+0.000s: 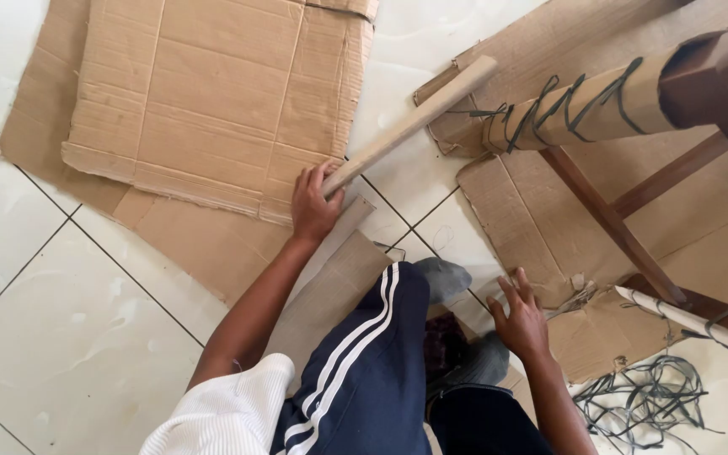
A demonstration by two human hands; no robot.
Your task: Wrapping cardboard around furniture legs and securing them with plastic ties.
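Note:
My left hand [313,205] is closed around the near end of a long rolled cardboard tube [410,125] that slants up to the right over the tiled floor. My right hand [520,320] hovers with fingers spread, holding nothing, just beside a torn piece of cardboard [600,333] wrapped round a wooden furniture leg. I sit on the floor, my leg in dark blue trousers [364,362] with white stripes and a grey sock [441,276] between the two hands.
Flattened cardboard sheets [204,93] lie at upper left. A dark wooden furniture frame [617,227] stands at right, one leg wrapped in cardboard tied with dark cord [575,105]. A tangle of loose dark cord [650,400] lies at lower right. White floor tiles [61,337] at left.

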